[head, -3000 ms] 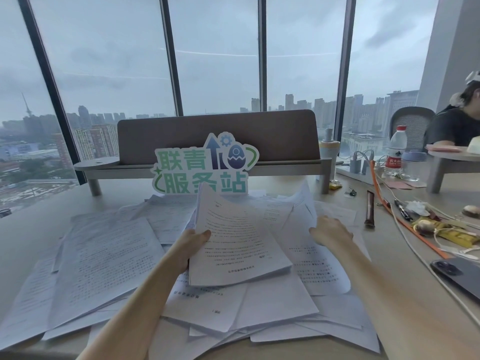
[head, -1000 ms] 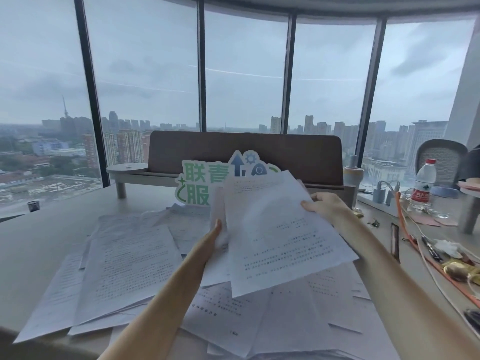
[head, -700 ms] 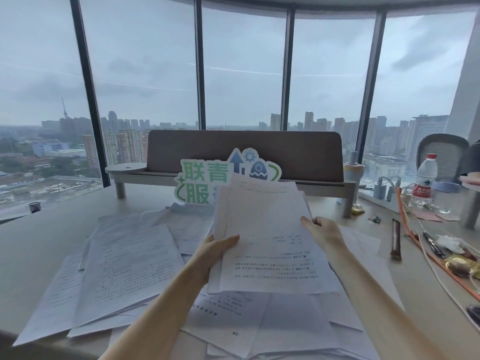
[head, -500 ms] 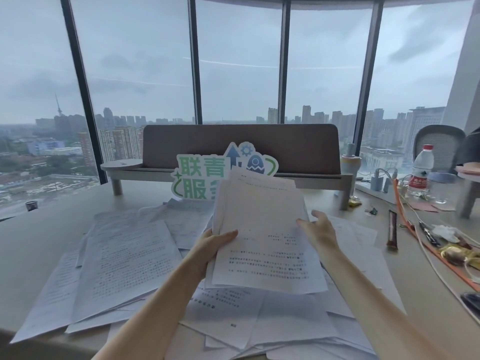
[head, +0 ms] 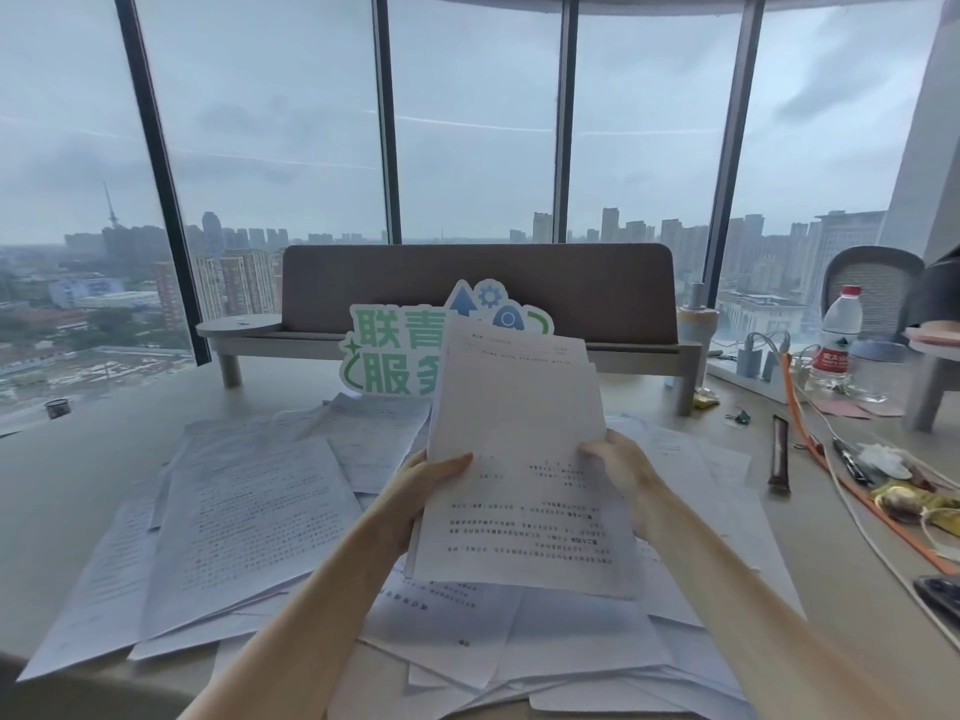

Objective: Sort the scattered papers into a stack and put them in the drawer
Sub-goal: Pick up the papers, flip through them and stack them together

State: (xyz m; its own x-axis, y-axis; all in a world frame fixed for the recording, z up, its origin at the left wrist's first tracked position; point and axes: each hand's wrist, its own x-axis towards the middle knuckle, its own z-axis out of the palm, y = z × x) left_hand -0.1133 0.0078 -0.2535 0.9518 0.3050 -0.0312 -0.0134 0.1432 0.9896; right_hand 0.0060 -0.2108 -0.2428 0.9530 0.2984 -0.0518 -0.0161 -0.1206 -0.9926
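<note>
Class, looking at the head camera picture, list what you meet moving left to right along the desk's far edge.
Small dark cup → green sign → water bottle

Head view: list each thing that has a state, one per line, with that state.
Held sheets: lifted off the desk, tilted up, gripped at both side edges.
Left hand: shut on the held sheets.
Right hand: shut on the held sheets.
Scattered papers: lying flat, overlapping, unstacked.
Water bottle: upright, red cap on.
Green sign: standing, partly hidden by the held sheets.
</note>
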